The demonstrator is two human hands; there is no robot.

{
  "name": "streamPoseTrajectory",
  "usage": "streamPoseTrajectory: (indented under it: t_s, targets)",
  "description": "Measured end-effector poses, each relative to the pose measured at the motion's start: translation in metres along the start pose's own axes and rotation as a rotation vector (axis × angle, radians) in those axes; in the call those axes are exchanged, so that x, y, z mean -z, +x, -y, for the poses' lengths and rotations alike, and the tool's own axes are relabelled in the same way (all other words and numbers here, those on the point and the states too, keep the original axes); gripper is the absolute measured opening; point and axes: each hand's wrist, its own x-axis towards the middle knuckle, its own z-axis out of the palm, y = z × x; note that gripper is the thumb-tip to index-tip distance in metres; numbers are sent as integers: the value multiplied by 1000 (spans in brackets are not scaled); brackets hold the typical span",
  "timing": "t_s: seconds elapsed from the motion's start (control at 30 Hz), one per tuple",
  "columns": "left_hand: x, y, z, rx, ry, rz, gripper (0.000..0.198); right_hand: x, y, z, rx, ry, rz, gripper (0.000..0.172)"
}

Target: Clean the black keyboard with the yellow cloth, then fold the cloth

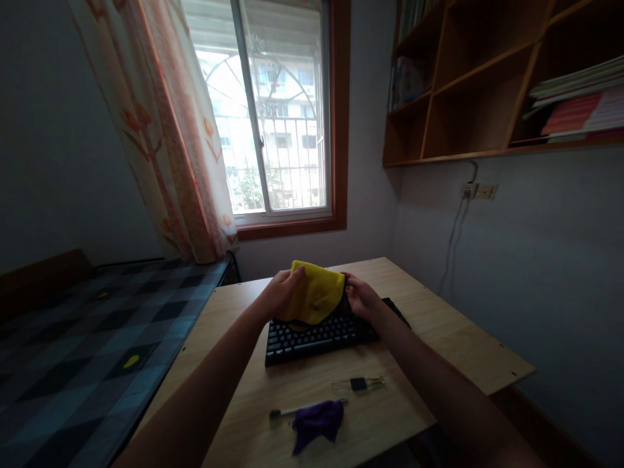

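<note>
The cloth point(319, 296) is held up between the two hands, over the keyboard point(312, 339) on the table point(234, 364). It is yellow on the side which faces the camera, with a dark edge. The left hand point(283, 290) has its thumb on top and the other fingers behind, clamped on the left edge. The right hand point(361, 299) has its fingers closed on the right edge, near the upper corner. Whether the lower border touches the keys, I cannot tell.

I judge the cloth to be light and soft, perhaps a little thick, because it bends in a broad curve. It should not be slippery or fragile, so a gentle pinch is enough. The best places to take hold are the corners and the edge; held only in one place, it would probably hang down and fold. Nearer to the body lie a purple rag point(319, 421) and a brush point(275, 413).
</note>
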Motion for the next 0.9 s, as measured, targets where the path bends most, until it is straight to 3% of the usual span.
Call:
streamPoseTrajectory:
  t_s: [0.07, 0.13, 0.23, 0.3, 0.37, 0.43, 0.6, 0.77, 0.9]
  targets:
    - [4, -2, -21, -220, 455, -38, 40, 9, 0, -1, 48, 39, -246, 30]
    - [8, -5, -43, -325, 749, -42, 38, 12, -4, -1, 93, 42, -350, 29]
    - [16, -8, -67, -333, 914, -24, 41, 3, -17, 0, 63, -5, -180, 29]
    - [21, -6, -76, -299, 940, -24, 46, -9, -26, 0, -97, -46, 62, 31]
    - [26, -4, -80, -256, 905, -33, 50, -21, -33, 0, -298, -64, 305, 46]
    - [29, -3, -79, -226, 837, -53, 53, -30, -38, -1, -427, -34, 436, 61]
    - [27, -6, -78, -248, 768, -84, 56, -51, -46, -6, -487, 231, 479, 65]
    - [23, -4, -84, -260, 931, -87, 53, -73, -47, -17, -461, 408, 423, 46]
    - [31, 0, -83, -222, 1062, -149, 42, -68, -41, -8, -380, 402, 379, 33]
